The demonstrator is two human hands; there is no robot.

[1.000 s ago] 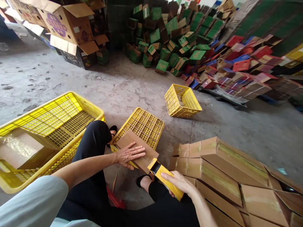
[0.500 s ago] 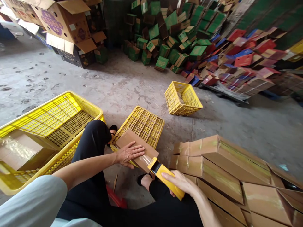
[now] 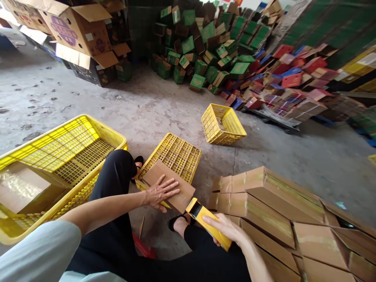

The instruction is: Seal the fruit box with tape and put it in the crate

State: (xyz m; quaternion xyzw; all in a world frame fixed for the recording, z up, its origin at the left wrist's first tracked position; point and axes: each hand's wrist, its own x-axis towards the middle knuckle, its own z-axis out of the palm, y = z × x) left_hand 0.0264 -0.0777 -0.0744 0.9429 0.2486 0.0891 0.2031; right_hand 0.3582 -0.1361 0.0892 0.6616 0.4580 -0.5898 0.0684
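A small brown cardboard box (image 3: 169,182) lies across an upturned yellow crate (image 3: 182,156) between my knees. My left hand (image 3: 161,192) rests flat on top of the box with its fingers spread. My right hand (image 3: 221,227) is wrapped around a yellow tape dispenser (image 3: 202,220). The dispenser's dark-slotted head is at the box's right end, close to its edge; whether it touches the cardboard I cannot tell. My right palm hides part of the dispenser's grip.
On my left stands a large yellow crate (image 3: 123,141) with a taped carton (image 3: 22,186) inside. Stacked taped cartons (image 3: 270,207) fill my right side. A smaller yellow crate (image 3: 223,135) sits ahead on the floor. Green boxes (image 3: 199,66) and red and blue boxes (image 3: 292,80) are heaped behind.
The tape dispenser has moved slightly down past the box's right end, and the shiny tape strip seen before it is now hard to make out. My left hand stays on the box.
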